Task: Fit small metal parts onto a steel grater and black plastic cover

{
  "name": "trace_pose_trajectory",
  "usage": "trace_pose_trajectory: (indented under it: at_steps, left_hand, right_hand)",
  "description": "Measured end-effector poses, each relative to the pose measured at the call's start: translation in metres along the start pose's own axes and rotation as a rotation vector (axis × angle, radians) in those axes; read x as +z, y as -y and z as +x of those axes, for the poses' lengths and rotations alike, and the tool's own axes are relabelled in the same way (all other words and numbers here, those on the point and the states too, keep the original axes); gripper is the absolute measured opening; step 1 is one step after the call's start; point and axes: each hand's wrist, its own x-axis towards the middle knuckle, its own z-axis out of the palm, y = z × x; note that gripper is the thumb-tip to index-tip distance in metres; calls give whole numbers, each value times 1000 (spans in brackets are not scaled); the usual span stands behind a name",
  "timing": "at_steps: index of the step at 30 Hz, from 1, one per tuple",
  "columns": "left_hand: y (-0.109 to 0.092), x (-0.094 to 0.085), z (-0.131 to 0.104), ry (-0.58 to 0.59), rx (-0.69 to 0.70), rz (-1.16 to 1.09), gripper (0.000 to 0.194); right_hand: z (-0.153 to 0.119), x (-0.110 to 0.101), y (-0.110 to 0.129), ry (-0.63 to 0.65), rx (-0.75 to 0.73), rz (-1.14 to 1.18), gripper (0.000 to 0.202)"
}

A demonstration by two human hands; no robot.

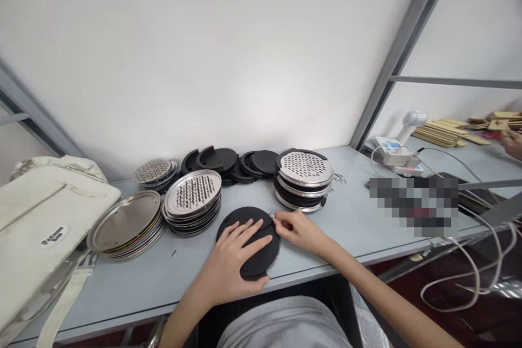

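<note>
Near the front edge of the grey table lies a round black disc (pixel 255 217) with a metal rim showing at its lower right. My left hand (pixel 238 255) rests on it, fingers spread flat. At the disc's upper right side, my right hand (pixel 291 228) pinches a small metal loop (pixel 272 217) between thumb and fingertips. Behind the disc stand a stack of round metal graters (pixel 192 193) to the left and a stack of graters with black holders (pixel 308 167) to the right. Several black round holders (pixel 218 159) lean along the wall.
Metal discs (pixel 126 220) are stacked at the left beside a white bag (pixel 53 217). On the right are a white scanner on a stand (pixel 414 119), cables and a pixelated area. Another person's hand (pixel 511 143) is near wooden pieces (pixel 440 133).
</note>
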Motion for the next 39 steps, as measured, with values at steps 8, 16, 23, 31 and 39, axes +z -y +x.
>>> trace_pose_trajectory:
  at_steps: [8,16,23,31,39]
  left_hand:
    - [0,1,0,-6,8,-1,71]
    - [-1,0,0,-12,3,-6,70]
    - [0,1,-1,-21,7,-9,70]
    - [0,1,-1,-21,-34,8,70]
    - [2,-1,-2,-5,-40,20,69]
  right_hand:
    - [0,0,0,1,5,-6,30]
    - [1,-1,3,-5,1,-34,30]
    - [0,-1,2,-15,-13,-40,29]
    - [-2,1,0,-10,-22,-64,29]
    - [-2,2,2,-66,-18,-77,26]
